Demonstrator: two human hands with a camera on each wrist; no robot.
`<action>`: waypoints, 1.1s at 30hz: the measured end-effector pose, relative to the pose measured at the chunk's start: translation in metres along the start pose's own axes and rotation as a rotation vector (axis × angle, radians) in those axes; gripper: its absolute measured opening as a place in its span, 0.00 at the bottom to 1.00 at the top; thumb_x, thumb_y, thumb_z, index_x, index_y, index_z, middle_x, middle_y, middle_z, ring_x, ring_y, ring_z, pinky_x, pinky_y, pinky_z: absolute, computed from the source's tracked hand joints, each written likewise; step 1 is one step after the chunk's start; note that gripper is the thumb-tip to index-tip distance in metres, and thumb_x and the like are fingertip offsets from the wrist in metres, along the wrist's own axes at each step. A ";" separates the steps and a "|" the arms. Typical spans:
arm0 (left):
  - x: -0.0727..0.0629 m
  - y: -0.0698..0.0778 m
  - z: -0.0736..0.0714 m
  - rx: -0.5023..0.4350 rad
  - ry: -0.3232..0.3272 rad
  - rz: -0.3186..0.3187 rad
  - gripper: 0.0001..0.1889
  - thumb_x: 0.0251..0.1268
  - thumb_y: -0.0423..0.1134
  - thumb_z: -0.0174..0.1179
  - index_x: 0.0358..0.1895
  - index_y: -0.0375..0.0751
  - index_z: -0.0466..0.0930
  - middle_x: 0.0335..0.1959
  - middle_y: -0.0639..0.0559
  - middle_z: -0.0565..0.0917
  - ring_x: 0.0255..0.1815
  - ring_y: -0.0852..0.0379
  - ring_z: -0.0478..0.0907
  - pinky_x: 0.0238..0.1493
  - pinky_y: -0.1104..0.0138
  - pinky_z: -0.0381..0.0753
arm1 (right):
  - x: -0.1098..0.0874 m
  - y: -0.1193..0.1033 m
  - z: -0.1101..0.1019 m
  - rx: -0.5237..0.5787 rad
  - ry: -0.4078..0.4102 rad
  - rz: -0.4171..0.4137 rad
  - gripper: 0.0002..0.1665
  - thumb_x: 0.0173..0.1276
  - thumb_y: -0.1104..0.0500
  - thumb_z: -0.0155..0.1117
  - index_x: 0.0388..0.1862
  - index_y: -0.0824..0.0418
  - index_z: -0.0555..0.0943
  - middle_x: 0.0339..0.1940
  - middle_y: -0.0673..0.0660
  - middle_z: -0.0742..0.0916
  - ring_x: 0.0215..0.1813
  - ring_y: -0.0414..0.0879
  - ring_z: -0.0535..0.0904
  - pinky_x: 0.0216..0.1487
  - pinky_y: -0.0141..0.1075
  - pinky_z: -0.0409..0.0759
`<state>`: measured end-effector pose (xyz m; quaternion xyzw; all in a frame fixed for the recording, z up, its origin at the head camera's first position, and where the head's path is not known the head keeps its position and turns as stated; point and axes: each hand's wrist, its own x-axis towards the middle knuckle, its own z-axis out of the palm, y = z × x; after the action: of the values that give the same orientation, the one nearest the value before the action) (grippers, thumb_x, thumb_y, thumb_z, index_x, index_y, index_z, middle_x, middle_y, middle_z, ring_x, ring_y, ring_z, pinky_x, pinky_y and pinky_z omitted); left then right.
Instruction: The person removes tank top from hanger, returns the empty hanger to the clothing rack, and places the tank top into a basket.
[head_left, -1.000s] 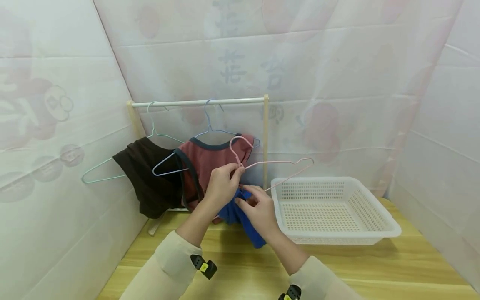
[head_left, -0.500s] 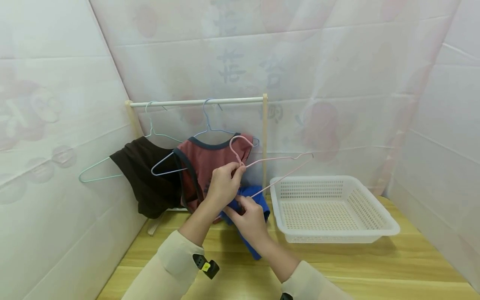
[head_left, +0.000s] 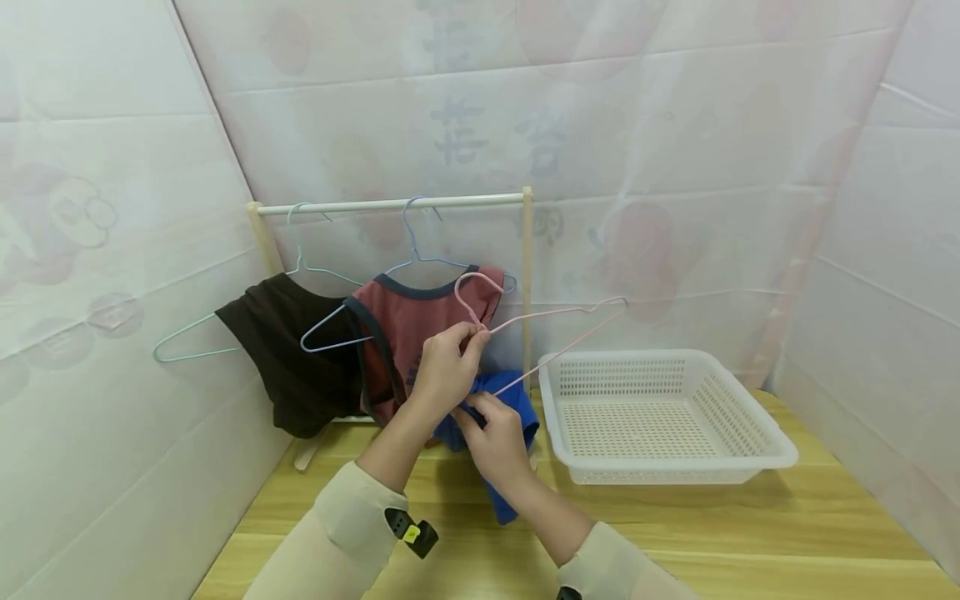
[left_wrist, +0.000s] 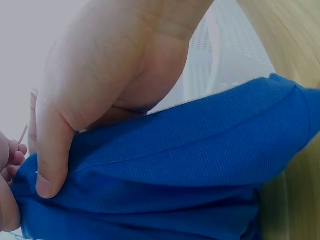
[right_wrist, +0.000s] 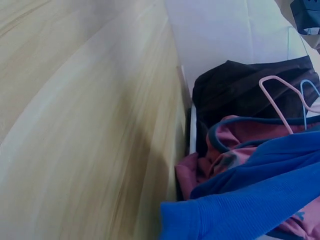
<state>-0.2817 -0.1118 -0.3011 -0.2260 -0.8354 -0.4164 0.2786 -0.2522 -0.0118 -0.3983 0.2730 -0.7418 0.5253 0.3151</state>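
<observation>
My left hand (head_left: 446,362) pinches a pink wire hanger (head_left: 540,314) at the neck, just under its hook. Below it, my right hand (head_left: 495,437) holds a blue garment (head_left: 521,400) at the hanger's lower wire, part of the cloth hanging towards the table. In the left wrist view the right hand (left_wrist: 110,75) fills the upper left, its thumb (left_wrist: 46,185) pressed on the ribbed blue cloth (left_wrist: 200,135). Fingers of the left hand show at that view's left edge. The right wrist view has the blue cloth (right_wrist: 240,205) but no hand.
Behind the hands, a rack (head_left: 390,204) bears a dark brown garment (head_left: 307,358) on a green hanger (head_left: 187,330) and a red sleeveless top (head_left: 405,317) on a blue hanger (head_left: 413,233). A white slotted basket (head_left: 667,467) stands right on the wooden table (head_left: 675,533).
My right hand has shifted left and slightly down along the hanger with the blue garment. The hanger's right end has tipped up a little. My left hand keeps its hold on the neck.
</observation>
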 end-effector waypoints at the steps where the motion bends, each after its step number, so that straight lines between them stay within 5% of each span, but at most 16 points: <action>1: 0.000 0.000 0.000 0.003 -0.003 -0.001 0.11 0.74 0.42 0.55 0.40 0.39 0.83 0.18 0.53 0.77 0.16 0.63 0.74 0.20 0.69 0.74 | 0.000 0.000 0.000 0.006 -0.001 0.011 0.04 0.70 0.57 0.65 0.35 0.54 0.85 0.21 0.45 0.78 0.21 0.34 0.67 0.22 0.28 0.68; 7: 0.001 0.001 -0.002 0.022 -0.026 -0.014 0.11 0.75 0.42 0.54 0.43 0.39 0.84 0.19 0.52 0.78 0.19 0.62 0.75 0.23 0.69 0.76 | -0.001 -0.002 0.001 0.032 -0.047 0.065 0.06 0.70 0.56 0.64 0.36 0.54 0.86 0.14 0.45 0.74 0.16 0.34 0.64 0.19 0.28 0.66; 14: 0.002 0.002 -0.004 -0.008 -0.058 -0.039 0.10 0.75 0.42 0.54 0.43 0.43 0.84 0.24 0.48 0.81 0.21 0.60 0.75 0.23 0.68 0.75 | -0.010 0.005 0.006 -0.027 -0.119 0.083 0.06 0.67 0.61 0.68 0.41 0.58 0.88 0.29 0.50 0.88 0.23 0.33 0.74 0.25 0.28 0.74; 25: 0.003 0.004 -0.002 -0.123 -0.043 -0.034 0.10 0.76 0.42 0.53 0.43 0.42 0.83 0.25 0.47 0.79 0.20 0.56 0.72 0.22 0.67 0.73 | -0.025 0.008 0.015 -0.074 -0.222 0.008 0.09 0.65 0.60 0.69 0.44 0.56 0.88 0.39 0.51 0.90 0.34 0.36 0.84 0.35 0.26 0.80; 29: 0.005 0.008 -0.002 -0.134 -0.046 -0.039 0.10 0.76 0.42 0.53 0.43 0.43 0.83 0.27 0.43 0.80 0.19 0.55 0.72 0.21 0.67 0.74 | -0.031 0.010 0.018 -0.079 -0.291 0.010 0.10 0.66 0.59 0.68 0.45 0.57 0.88 0.42 0.51 0.90 0.41 0.38 0.86 0.41 0.28 0.82; 33: 0.006 0.010 -0.002 -0.147 -0.026 -0.050 0.10 0.75 0.43 0.53 0.41 0.43 0.83 0.26 0.44 0.79 0.20 0.54 0.73 0.21 0.66 0.76 | -0.034 0.013 0.018 -0.108 -0.451 0.068 0.10 0.68 0.56 0.67 0.46 0.53 0.88 0.42 0.47 0.90 0.42 0.35 0.84 0.44 0.27 0.81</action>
<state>-0.2791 -0.1068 -0.2904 -0.2303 -0.8115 -0.4804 0.2401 -0.2424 -0.0220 -0.4366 0.3412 -0.8292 0.4208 0.1378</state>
